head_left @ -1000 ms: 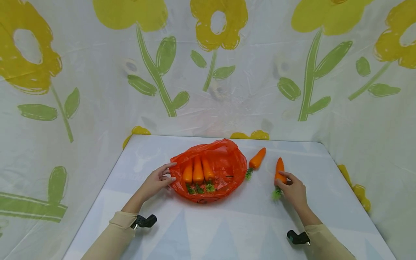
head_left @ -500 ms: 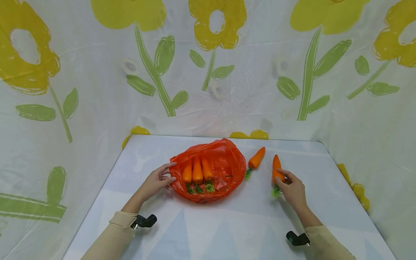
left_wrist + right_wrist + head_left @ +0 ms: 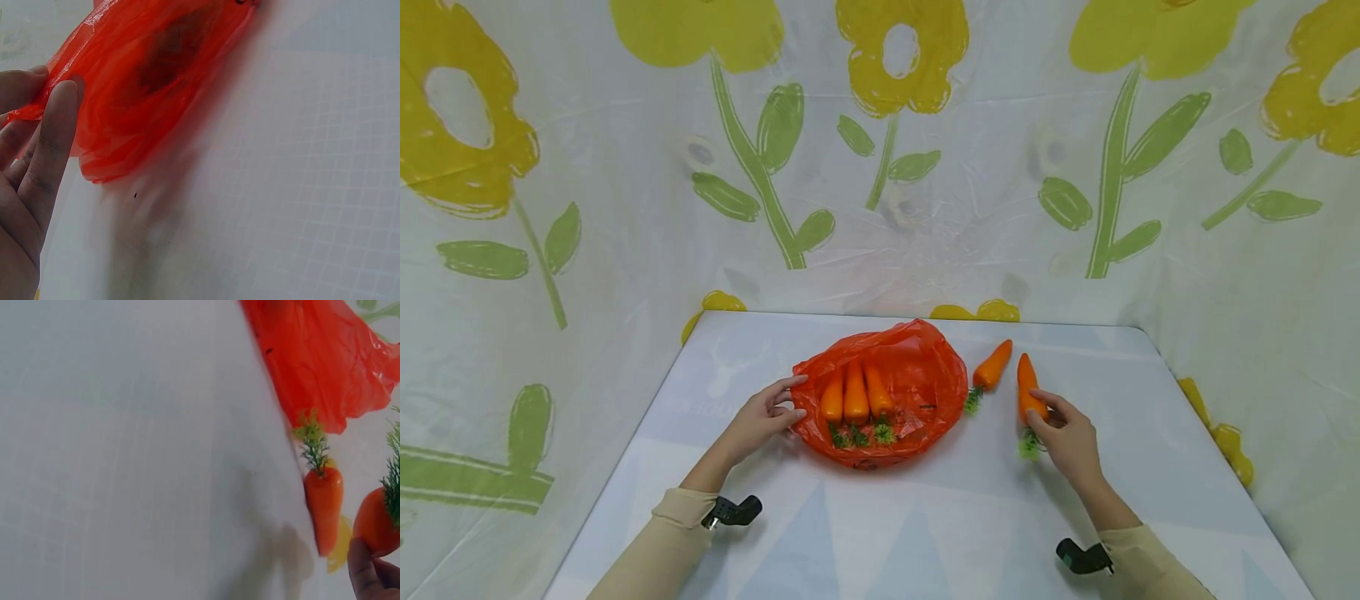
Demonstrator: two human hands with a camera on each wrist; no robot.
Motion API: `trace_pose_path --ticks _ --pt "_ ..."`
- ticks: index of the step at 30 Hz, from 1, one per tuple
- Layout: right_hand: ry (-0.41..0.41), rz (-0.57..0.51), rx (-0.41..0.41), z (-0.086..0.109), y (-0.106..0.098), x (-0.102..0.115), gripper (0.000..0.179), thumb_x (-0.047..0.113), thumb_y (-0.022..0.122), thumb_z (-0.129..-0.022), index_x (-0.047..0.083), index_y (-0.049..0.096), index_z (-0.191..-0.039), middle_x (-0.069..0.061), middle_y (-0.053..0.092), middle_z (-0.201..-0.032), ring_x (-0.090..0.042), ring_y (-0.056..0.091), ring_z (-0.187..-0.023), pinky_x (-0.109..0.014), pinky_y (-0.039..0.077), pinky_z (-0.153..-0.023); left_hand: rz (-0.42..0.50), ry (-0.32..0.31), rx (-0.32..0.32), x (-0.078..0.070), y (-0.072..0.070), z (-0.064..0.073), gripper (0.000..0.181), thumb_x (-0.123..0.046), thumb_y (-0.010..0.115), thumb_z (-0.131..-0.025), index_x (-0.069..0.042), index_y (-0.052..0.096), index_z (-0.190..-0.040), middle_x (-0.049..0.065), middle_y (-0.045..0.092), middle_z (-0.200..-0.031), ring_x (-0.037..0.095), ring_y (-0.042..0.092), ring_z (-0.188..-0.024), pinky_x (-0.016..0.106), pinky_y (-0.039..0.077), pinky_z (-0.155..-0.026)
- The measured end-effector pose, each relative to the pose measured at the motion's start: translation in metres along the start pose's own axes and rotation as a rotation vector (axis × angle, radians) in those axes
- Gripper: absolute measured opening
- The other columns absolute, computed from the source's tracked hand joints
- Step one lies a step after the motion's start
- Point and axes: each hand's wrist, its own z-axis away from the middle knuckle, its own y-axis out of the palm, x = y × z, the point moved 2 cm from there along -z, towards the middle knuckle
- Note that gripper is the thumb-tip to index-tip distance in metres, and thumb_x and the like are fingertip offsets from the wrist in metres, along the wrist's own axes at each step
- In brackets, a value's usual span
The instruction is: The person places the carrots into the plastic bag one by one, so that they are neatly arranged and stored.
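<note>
A red plastic bag (image 3: 934,367) lies with its mouth spread wide, and three orange carrots (image 3: 856,398) with green tops rest side by side inside it. My left hand (image 3: 762,423) pinches the bag's left rim; in the left wrist view the thumb and fingers (image 3: 53,137) have the thin plastic between them. Right of the bag, my right hand (image 3: 1071,440) grips a held carrot (image 3: 1027,385) near its leafy end, its tip pointing away from me. Between bag and right hand lies a loose carrot (image 3: 993,367), its leaves close to the bag's rim.
The pale table (image 3: 880,533) has light blue triangle shapes near its front. Behind and beside it hangs a white curtain (image 3: 970,242) printed with yellow flowers. Small black devices (image 3: 733,510) are strapped at both wrists.
My right hand has moved a little left with the carrot, bringing it closer to the loose carrot and the bag. The left hand and the bag have stayed in place.
</note>
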Motion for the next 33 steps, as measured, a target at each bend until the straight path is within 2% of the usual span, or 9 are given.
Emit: trace_pose_path --ticks 7,14,19,24,33 --pt "-0.031 -0.024 0.021 0.005 0.004 0.009 0.042 0.024 0.068 -0.098 0.010 0.064 -0.137 -0.018 0.062 -0.133 0.007 0.059 -0.091 -0.011 0.053 -0.075 0.002 0.007 0.011 0.001 0.001 -0.001 0.063 -0.015 0.070 -0.097 -0.009 0.041 -0.154 0.024 0.057 -0.136 0.026 0.068 -0.080 0.037 0.062 -0.072" --pt "-0.078 -0.026 0.037 0.009 0.008 0.019 0.041 0.023 0.067 -0.099 0.009 0.064 -0.137 -0.017 0.063 -0.131 -0.008 0.064 -0.098 -0.012 0.053 -0.077 -0.004 0.012 0.009 0.000 0.001 -0.001 0.063 -0.015 0.070 -0.097 -0.009 0.042 -0.153 0.024 0.057 -0.135 0.025 0.068 -0.081 0.037 0.062 -0.072" --pt "-0.097 -0.054 0.044 0.012 0.009 0.026 0.040 0.021 0.068 -0.098 0.008 0.064 -0.137 -0.018 0.064 -0.128 -0.001 0.063 -0.093 -0.012 0.053 -0.078 0.001 0.014 0.004 0.000 0.001 -0.001 0.062 -0.015 0.070 -0.097 -0.009 0.043 -0.153 0.023 0.058 -0.134 0.023 0.069 -0.082 0.036 0.062 -0.073" --pt "-0.103 -0.072 0.055 0.014 0.011 0.033 0.040 0.021 0.067 -0.099 0.008 0.064 -0.137 -0.019 0.064 -0.126 -0.004 0.065 -0.092 -0.013 0.054 -0.077 -0.003 0.004 -0.004 -0.001 0.001 0.000 0.062 -0.015 0.071 -0.097 -0.011 0.043 -0.153 0.021 0.059 -0.133 0.023 0.069 -0.081 0.036 0.062 -0.073" --pt "-0.146 -0.110 0.062 0.020 0.014 0.046 0.039 0.018 0.068 -0.098 0.007 0.065 -0.135 -0.018 0.065 -0.122 -0.009 0.066 -0.090 -0.016 0.056 -0.075 -0.005 0.030 0.007 -0.001 0.001 -0.001 0.062 -0.016 0.070 -0.098 -0.010 0.043 -0.153 0.023 0.058 -0.134 0.024 0.068 -0.080 0.038 0.062 -0.074"
